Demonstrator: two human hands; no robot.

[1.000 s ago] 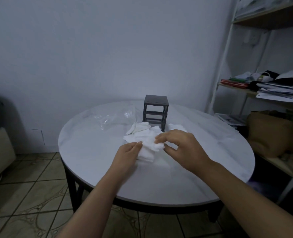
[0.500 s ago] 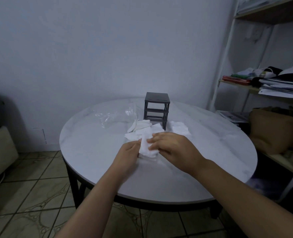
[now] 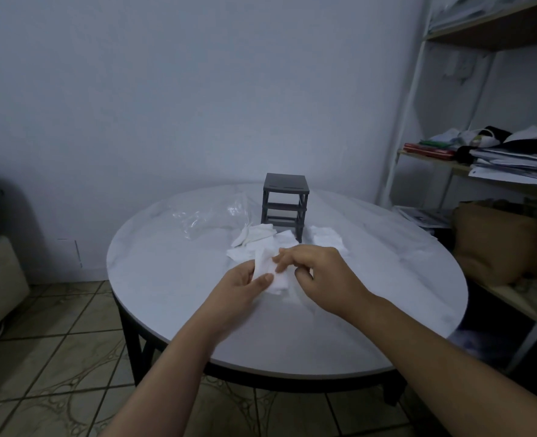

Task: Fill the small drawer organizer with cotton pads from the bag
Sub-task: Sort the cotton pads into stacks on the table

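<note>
The left hand point(image 3: 245, 287) and right hand point(image 3: 319, 275) both pinch one small stack of white square cotton pads point(image 3: 273, 274) above the middle of the round white worktop point(image 3: 166, 279). A loose pinch may fan them out. Beyond lie more loose white pads point(image 3: 254, 236), seemingly touching the small dark grey drawer organizer point(image 3: 285, 203) near the far edge, beside the clear plastic bag point(image 3: 210, 217). Bare worktop surrounds the hands.

Two forearms in view, both bare to frame edge; no sleeves visible. Left hand point(image 3: 244, 287) and right hand point(image 3: 323, 275) ungloved. Fingernails short, unpainted. No ring, watch or band visible on either.
</note>
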